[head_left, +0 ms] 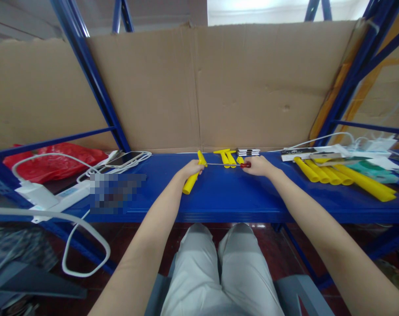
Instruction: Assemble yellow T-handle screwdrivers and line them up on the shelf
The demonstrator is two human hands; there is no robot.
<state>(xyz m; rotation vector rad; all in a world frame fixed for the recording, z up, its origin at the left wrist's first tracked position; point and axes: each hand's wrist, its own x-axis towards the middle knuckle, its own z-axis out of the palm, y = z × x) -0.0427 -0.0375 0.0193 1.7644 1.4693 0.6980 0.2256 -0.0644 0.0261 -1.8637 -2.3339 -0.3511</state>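
My left hand (193,167) is closed around a yellow T-shaped plastic piece (190,183), held tilted above the blue shelf. In my right hand (258,166) is a screwdriver (219,164) with a dark red handle, its long metal shaft pointing left. The shaft's tip reaches the yellow piece near my left fingers; whether it sits in a screw cannot be made out. Behind the shaft lie a pair of similar yellow T-shaped pieces (224,157) and a small yellow part (240,160). Beside them is a small stack of white-and-black items (248,152).
Several yellow tubes (318,172) lie at the right near white boxes and cables. To the left are a red plastic bag (58,160), a phone (123,159), a white power strip (64,196) and looping cables. Cardboard (239,87) walls the back between blue posts.
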